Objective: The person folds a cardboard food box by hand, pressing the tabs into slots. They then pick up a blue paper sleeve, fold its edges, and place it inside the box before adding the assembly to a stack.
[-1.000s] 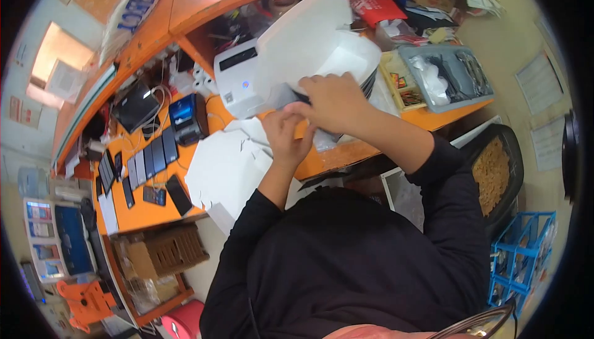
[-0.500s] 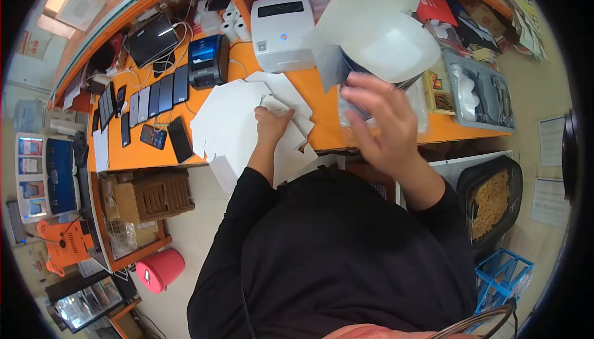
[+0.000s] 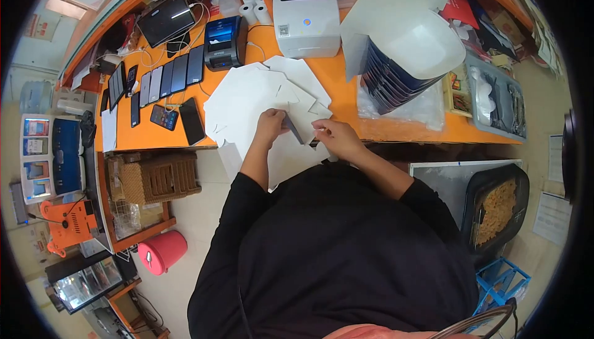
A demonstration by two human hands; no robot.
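White flat card blanks (image 3: 241,101) lie in a loose pile on the orange desk, with slits and tabs cut along their edges. My left hand (image 3: 270,126) is closed on a raised card flap, whose dark grey side faces right. My right hand (image 3: 339,139) is at the right edge of the same blank, thumb and fingers pinched at a small corner tab. Beyond it, a nested stack of folded card trays (image 3: 399,76) stands to the right, white inside and dark blue outside, on clear plastic.
A white label printer (image 3: 307,30) and a black receipt printer (image 3: 224,45) stand at the back. Several phones (image 3: 176,76) lie at left. A grey tray (image 3: 495,101) sits at the right end. Below the desk are a pink bin (image 3: 163,252) and a wicker basket (image 3: 158,181).
My right hand has come down from in front of the tray stack to the card blank's right edge. My left hand now holds a raised flap. The view has shifted slightly.
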